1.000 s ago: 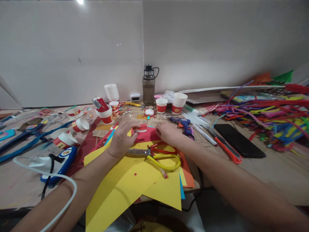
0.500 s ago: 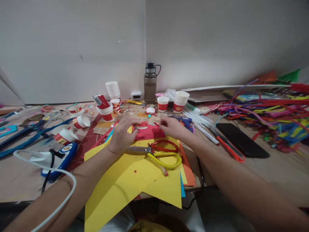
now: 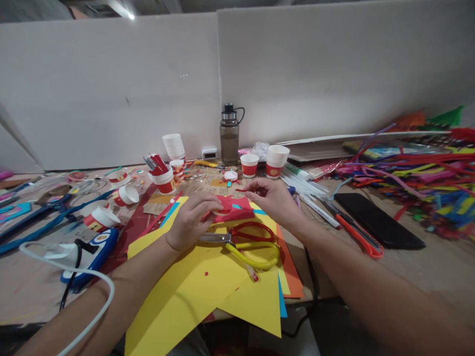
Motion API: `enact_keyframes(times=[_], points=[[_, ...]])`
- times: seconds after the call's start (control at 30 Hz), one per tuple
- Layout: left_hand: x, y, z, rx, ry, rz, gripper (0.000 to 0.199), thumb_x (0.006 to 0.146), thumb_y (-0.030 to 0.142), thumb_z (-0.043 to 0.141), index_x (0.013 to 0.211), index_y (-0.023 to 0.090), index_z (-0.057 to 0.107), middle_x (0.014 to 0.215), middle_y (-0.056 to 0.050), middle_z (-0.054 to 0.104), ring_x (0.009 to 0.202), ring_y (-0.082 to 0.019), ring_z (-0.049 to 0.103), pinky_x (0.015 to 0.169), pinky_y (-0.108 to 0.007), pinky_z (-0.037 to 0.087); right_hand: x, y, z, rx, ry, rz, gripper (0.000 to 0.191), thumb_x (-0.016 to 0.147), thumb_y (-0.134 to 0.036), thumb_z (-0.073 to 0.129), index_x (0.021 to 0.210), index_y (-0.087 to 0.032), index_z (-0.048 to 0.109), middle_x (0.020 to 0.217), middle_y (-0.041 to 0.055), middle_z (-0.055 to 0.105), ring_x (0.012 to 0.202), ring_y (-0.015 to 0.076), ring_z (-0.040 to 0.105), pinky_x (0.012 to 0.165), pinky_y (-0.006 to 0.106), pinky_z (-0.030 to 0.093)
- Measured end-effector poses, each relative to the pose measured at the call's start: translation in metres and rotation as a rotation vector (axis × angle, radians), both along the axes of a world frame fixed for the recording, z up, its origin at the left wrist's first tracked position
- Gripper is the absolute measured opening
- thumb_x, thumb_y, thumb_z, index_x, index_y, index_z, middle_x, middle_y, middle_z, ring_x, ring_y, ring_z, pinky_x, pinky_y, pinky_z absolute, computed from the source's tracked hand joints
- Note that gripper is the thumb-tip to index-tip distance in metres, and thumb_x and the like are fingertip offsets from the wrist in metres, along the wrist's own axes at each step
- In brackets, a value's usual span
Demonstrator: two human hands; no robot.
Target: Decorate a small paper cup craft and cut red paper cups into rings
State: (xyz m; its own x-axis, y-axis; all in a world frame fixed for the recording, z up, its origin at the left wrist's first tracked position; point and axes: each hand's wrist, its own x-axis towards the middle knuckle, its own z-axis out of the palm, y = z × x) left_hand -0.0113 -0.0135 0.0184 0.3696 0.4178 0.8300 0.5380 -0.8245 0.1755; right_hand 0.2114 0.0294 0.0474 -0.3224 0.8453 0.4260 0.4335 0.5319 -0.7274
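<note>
My left hand (image 3: 193,217) is closed, with thumb and fingers at the edge of a small red paper piece (image 3: 225,203) whose shape is partly hidden. My right hand (image 3: 269,198) pinches a thin red strip (image 3: 241,190) and is raised a little above the table. Red paper (image 3: 241,212) lies beneath both hands, on top of yellow sheets (image 3: 185,287). Scissors (image 3: 237,238) with one red and one yellow handle rest on the yellow sheets, just below the hands.
Behind the hands stand a water bottle (image 3: 229,138), a cup stack (image 3: 277,160) and a cup of pens (image 3: 163,180). To the right lie a phone (image 3: 378,220), an orange cutter (image 3: 358,235) and pipe cleaners (image 3: 415,173). At left are tipped cups (image 3: 102,217) and a white cable (image 3: 107,296).
My right hand has moved slightly right and away from the red paper, carrying the red strip. The left hand has tilted the small piece. The camera view has tipped up a little.
</note>
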Motion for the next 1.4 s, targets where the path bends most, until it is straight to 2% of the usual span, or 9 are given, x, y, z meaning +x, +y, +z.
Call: enact_keyframes(times=[0.2,0.4,0.7,1.2,1.4], points=[[0.000,-0.002,-0.001,0.007,0.069,-0.023,0.027,0.078,0.004,0.055,0.098,0.021,0.060,0.095,-0.006,0.065,0.094,-0.017,0.059,0.083,-0.036,0.049,-0.008,-0.028,0.008,0.353,-0.082,0.059,0.012,0.081,-0.013,0.055,0.084,-0.018,0.066,0.082,0.0034,0.064,0.079,0.0141,0.057,0.073,0.027,0.045],[0.002,-0.002,-0.003,0.017,0.062,-0.018,0.029,0.076,0.002,0.055,0.099,0.020,0.058,0.093,-0.006,0.065,0.092,-0.017,0.060,0.081,-0.035,0.050,-0.007,-0.030,0.004,0.517,-0.148,0.022,0.014,0.080,-0.009,0.055,0.085,-0.018,0.064,0.084,0.0050,0.061,0.083,0.0165,0.057,0.076,0.030,0.047],[0.004,-0.002,-0.002,0.076,0.096,0.014,0.036,0.076,0.002,0.055,0.106,0.022,0.051,0.092,-0.005,0.066,0.092,-0.017,0.061,0.080,-0.036,0.051,-0.011,-0.035,0.001,0.579,-0.265,0.060,0.013,0.084,-0.011,0.051,0.086,-0.016,0.062,0.083,0.0074,0.059,0.081,0.0177,0.053,0.072,0.030,0.047],[0.003,-0.005,-0.002,0.062,0.235,0.075,0.037,0.079,0.005,0.054,0.114,0.019,0.054,0.097,-0.008,0.065,0.091,-0.018,0.058,0.079,-0.036,0.049,-0.013,-0.038,-0.006,0.586,-0.386,0.066,0.017,0.086,-0.010,0.046,0.085,-0.016,0.062,0.082,0.0078,0.056,0.082,0.0188,0.049,0.073,0.032,0.043],[0.004,-0.004,-0.002,0.054,0.244,0.074,0.036,0.080,0.006,0.053,0.114,0.020,0.056,0.096,-0.007,0.064,0.089,-0.018,0.058,0.077,-0.034,0.048,-0.013,-0.039,-0.006,0.620,-0.473,0.045,0.017,0.085,-0.010,0.047,0.077,-0.016,0.060,0.078,0.0064,0.054,0.074,0.0172,0.044,0.067,0.030,0.039]])
